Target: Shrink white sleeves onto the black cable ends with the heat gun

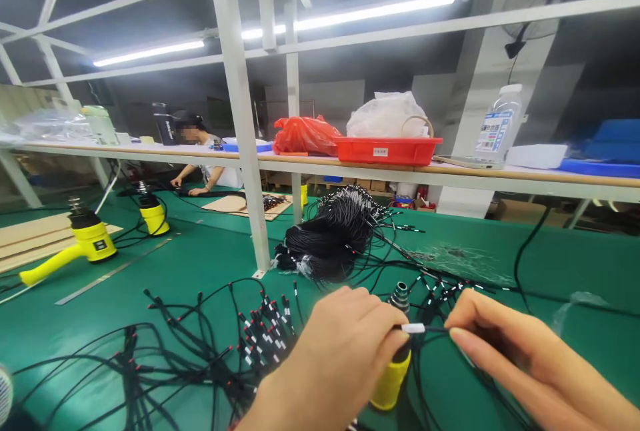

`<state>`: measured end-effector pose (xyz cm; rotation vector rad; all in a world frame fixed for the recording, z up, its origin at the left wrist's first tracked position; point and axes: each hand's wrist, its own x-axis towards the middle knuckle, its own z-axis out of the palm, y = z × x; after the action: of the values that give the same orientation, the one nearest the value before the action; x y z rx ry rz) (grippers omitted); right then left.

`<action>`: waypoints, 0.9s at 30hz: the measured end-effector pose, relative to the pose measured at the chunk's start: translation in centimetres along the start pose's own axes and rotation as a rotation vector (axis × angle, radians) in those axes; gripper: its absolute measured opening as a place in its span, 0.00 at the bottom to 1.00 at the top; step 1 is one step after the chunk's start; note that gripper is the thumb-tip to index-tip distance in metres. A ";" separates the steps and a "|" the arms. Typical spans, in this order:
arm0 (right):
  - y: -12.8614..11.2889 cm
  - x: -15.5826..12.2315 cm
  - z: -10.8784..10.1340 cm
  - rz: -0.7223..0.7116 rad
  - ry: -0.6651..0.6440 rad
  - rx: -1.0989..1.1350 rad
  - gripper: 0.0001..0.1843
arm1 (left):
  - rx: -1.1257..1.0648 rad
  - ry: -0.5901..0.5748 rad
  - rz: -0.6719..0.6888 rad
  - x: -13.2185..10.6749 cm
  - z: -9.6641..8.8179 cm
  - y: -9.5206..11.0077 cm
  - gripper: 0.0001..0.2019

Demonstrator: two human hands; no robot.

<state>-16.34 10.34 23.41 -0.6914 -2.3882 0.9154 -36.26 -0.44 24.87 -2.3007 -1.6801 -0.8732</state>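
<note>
Between my two hands a thin black cable (436, 329) is stretched, with a white sleeve (413, 328) around it. My left hand (345, 344) pinches the cable just left of the sleeve. On the other side, my right hand (505, 337) grips it between thumb and forefinger. Just behind and below the sleeve stands a yellow heat gun (391, 381), its metal nozzle (400, 294) pointing up. Left of my left hand lies a bunch of black cables (267, 331) with red and white ends. The far tips of the held cable are hidden.
A big coil of black cables (325, 237) lies behind my hands on the green bench (200, 254). Two more yellow heat guns (95, 242) are at the left. A white post (243, 111) and a shelf (310, 165) carrying a red tray (387, 151) cross ahead. Beyond, a person (205, 151) works.
</note>
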 end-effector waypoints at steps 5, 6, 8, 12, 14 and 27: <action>0.2 2.5 -0.9 0.048 0.058 0.025 0.20 | 0.019 -0.093 -0.161 1.7 -0.2 -1.9 0.10; 0.5 2.8 -0.9 0.051 0.066 0.030 0.21 | 0.000 -0.091 -0.192 1.9 0.0 -2.1 0.10; 1.2 3.3 -0.7 0.054 0.072 0.038 0.22 | -0.075 -0.069 -0.250 2.2 0.6 -2.4 0.11; 2.4 3.9 -0.5 0.035 0.077 0.047 0.22 | -0.283 0.000 -0.360 2.4 1.7 -2.2 0.15; 2.7 4.2 -0.4 0.011 0.059 0.059 0.22 | -0.364 0.044 -0.408 2.4 2.3 -2.1 0.18; 3.9 5.7 -0.3 -0.035 0.069 0.073 0.19 | -0.479 0.195 -0.543 2.7 5.4 -2.6 0.21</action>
<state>-19.39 16.46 22.34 -0.6409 -2.2879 0.9435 -36.17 5.17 21.42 -1.9133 -2.2316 -1.7083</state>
